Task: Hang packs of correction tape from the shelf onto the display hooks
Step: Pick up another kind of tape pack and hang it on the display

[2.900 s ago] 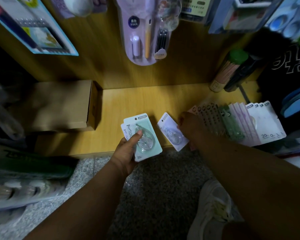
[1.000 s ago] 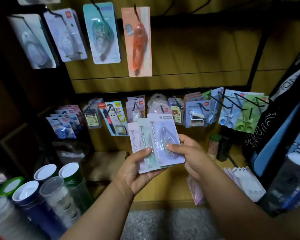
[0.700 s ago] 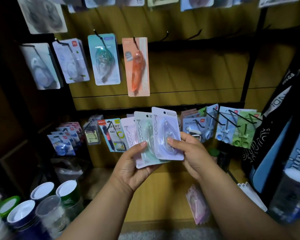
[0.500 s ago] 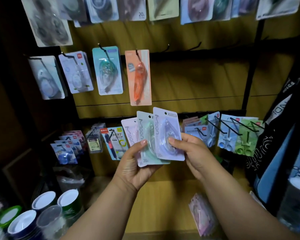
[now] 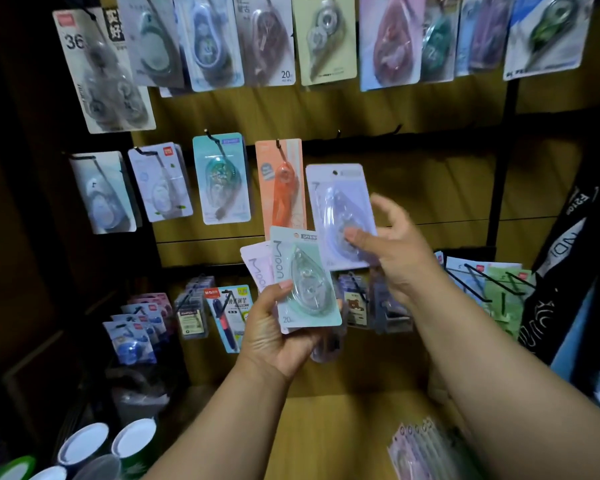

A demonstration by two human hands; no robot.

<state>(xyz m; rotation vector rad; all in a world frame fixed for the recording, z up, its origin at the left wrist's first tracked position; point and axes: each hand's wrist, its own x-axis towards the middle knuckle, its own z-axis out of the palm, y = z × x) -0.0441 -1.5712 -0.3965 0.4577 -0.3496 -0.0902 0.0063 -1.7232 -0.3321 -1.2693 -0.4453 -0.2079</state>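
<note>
Near: spare packs (image 5: pixel 421 452) on shelf (image 5: pixel 343 427), low right. My left hand (image 5: pixel 274 336) clamps mint pack (image 5: pixel 307 280) over pink pack (image 5: pixel 257 270), fanned. My right hand (image 5: pixel 390 252), thumb pinching lilac pack (image 5: pixel 342 214), other fingers (image 5: pixel 383 202) splayed. I aim its punched hole at bare hook (image 5: pixel 338 133) above, beside orange pack (image 5: pixel 281 183); keep card upright, slide hole on straight

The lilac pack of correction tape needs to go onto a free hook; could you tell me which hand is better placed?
Right. The right hand already holds the lilac pack raised just below the empty hooks; the left hand is lower, its grip full of other packs.
</note>
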